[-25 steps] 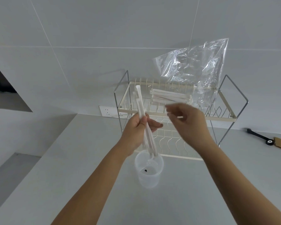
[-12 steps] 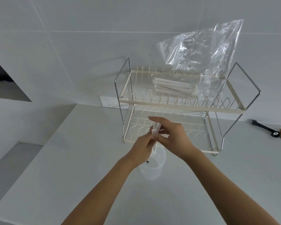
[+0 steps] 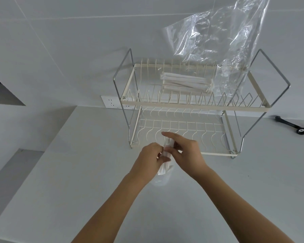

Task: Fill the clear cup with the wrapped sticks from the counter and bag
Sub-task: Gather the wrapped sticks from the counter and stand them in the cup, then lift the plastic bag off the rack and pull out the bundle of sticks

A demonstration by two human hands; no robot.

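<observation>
A clear cup (image 3: 162, 179) stands on the grey counter, mostly hidden under my hands. White wrapped sticks (image 3: 165, 161) stand in it, leaning toward the rack. My left hand (image 3: 150, 159) grips them from the left and my right hand (image 3: 186, 151) pinches their tops from the right. A stack of more wrapped sticks (image 3: 186, 83) lies on the top shelf of the wire rack (image 3: 197, 106), at the mouth of a clear plastic bag (image 3: 218, 35) that stands up against the wall.
The two-tier dish rack sits right behind the cup; its lower shelf (image 3: 182, 132) holds nothing. A wall socket (image 3: 112, 102) is to its left. A black tool (image 3: 288, 125) and a brown piece lie at the far right. A step drops at the counter's left.
The sticks held high above the cup a second ago have gone down into it. Both hands have come together low over the cup, and my view has tilted down.
</observation>
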